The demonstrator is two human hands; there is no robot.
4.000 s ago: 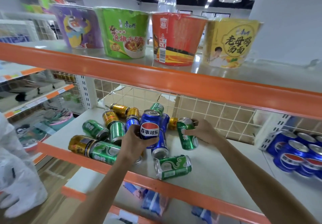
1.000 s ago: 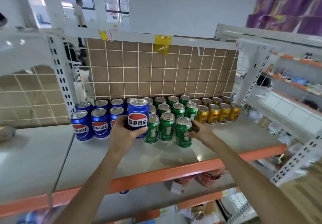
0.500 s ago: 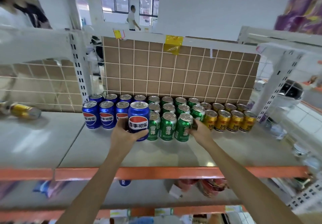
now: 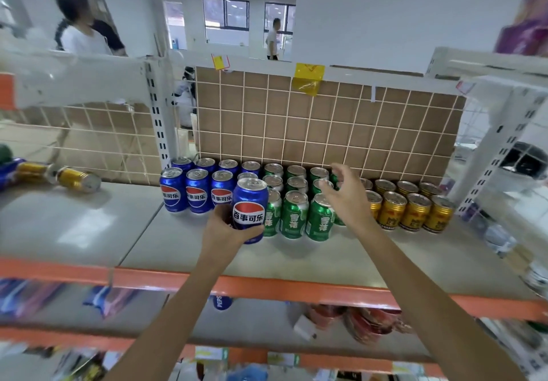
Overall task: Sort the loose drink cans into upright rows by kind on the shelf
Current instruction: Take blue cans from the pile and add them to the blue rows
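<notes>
Left hand (image 4: 226,228) grips a blue Pepsi can (image 4: 250,209) round its lower half, thumb across the front; can upright, at the front right corner of the blue rows (image 4: 195,189), touching or just off the shelf (image 4: 341,257) surface, cannot tell which; it stands just beside the front green can on its right.

Right hand (image 4: 345,195) holds nothing; fingers spread and loosely bent, hovering over the right side of the green rows (image 4: 296,203), partly hiding the cans behind it; forearm reaches in from lower right.

Upright cans stand in three blocks against the brown gridded back panel (image 4: 326,125): blue on the left, green in the middle, gold rows (image 4: 406,205) on the right; blocks touch or nearly touch side to side; each block runs front to back in several rows.

On the neighbouring shelf bay to the left, a gold can (image 4: 77,179) lies on its side, well apart from the rows; another gold can (image 4: 34,170) lies beyond it near the frame's left edge, with something blue next to it, blurred.

Shelf front edge is orange; lower shelves hold blurred packets; yellow tag (image 4: 307,80) hangs on the panel's top rail; two people (image 4: 81,29) stand in the background beyond the shelving.
</notes>
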